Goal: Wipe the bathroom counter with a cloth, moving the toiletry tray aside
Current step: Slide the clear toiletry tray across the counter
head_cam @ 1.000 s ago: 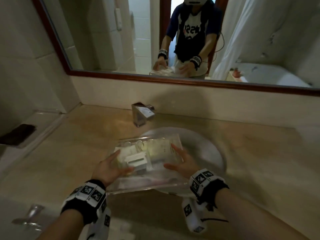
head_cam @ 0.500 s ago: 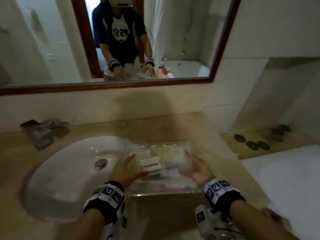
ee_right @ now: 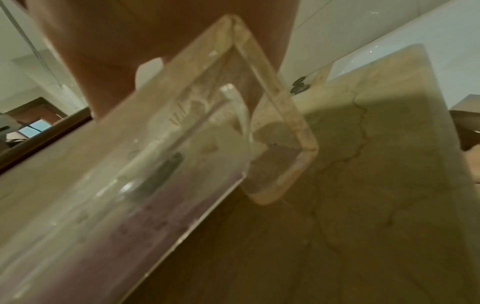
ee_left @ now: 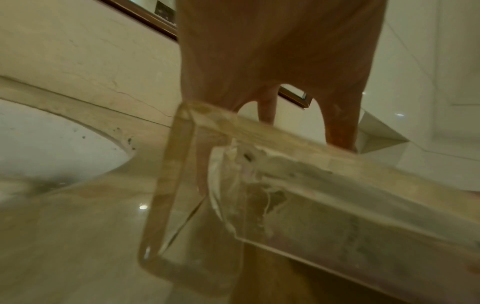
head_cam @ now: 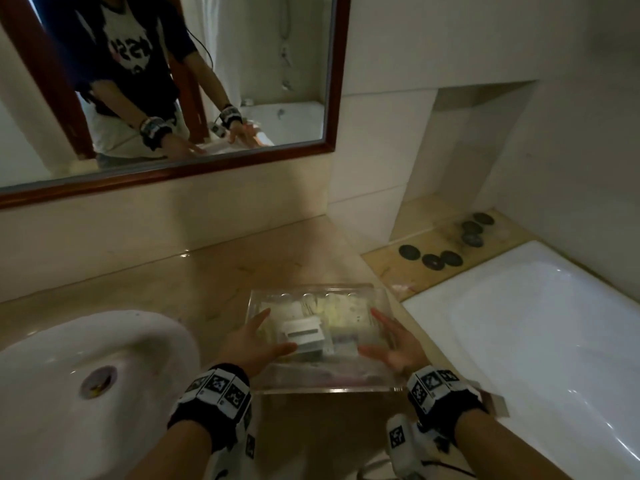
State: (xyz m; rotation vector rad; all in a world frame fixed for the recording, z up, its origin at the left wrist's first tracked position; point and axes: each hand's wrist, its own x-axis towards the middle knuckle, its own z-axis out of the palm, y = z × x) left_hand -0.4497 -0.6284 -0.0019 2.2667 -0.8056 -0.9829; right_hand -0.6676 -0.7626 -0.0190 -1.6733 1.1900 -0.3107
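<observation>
Where desk (head_cam: 214,271) meets bathtub (head_cam: 540,323): clear toiletry tray (head_cam: 320,384), packets inside, gripped by left hand (head_cam: 247,344) and right hand (head_cam: 394,348), fingers clamped on opposite sides; sink (head_cam: 69,393) leftward.

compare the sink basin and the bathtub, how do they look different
The sink basin is rounded, with a drain showing, and is set into the beige counter. The bathtub has a straight edge and corner, sits beyond the counter's right end, and shows no drain here. Both are glossy white.
</observation>
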